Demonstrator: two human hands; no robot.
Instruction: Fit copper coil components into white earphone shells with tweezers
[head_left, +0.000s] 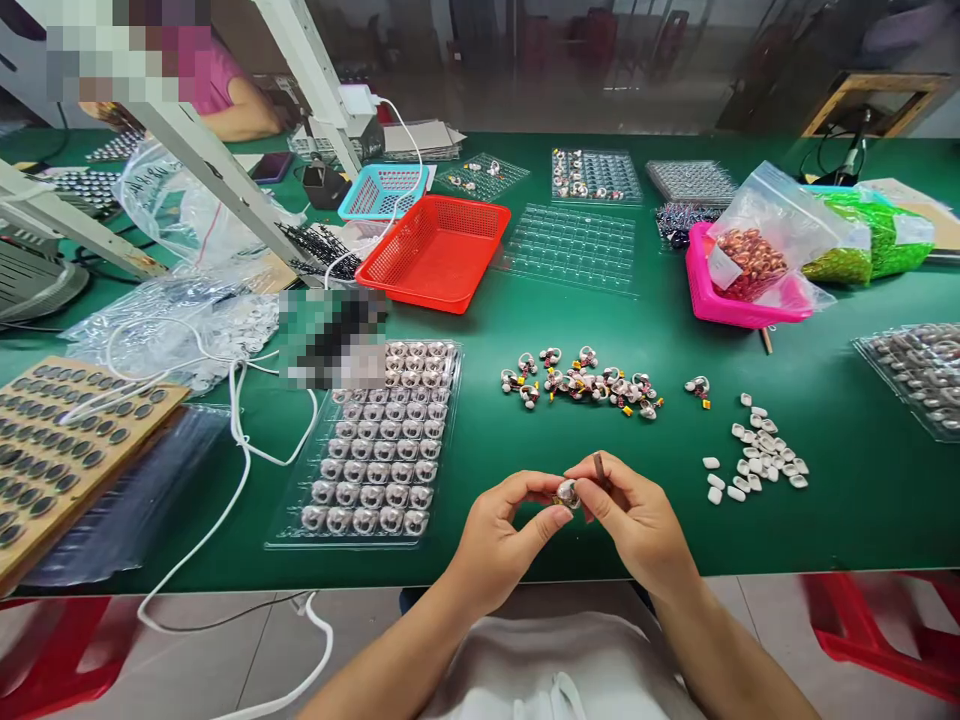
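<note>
Silvery pieces (pixel 365 476) are filling the visible rows of a clear tray (pixel 289 538), apparently done; left hand (pixel 499 545) and right hand (pixel 646 530) are together pinching another silvery piece (pixel 568 493) above the worktop (pixel 832 525). Beyond, wired parts (pixel 594 386) and, farther right, white pieces (pixel 768 426) are lying loose, seemingly left to handle.

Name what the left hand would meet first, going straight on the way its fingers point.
Beyond the small silvery piece in its grip, the left hand would most likely meet the right hand first; exact depth is hard to judge.
</note>
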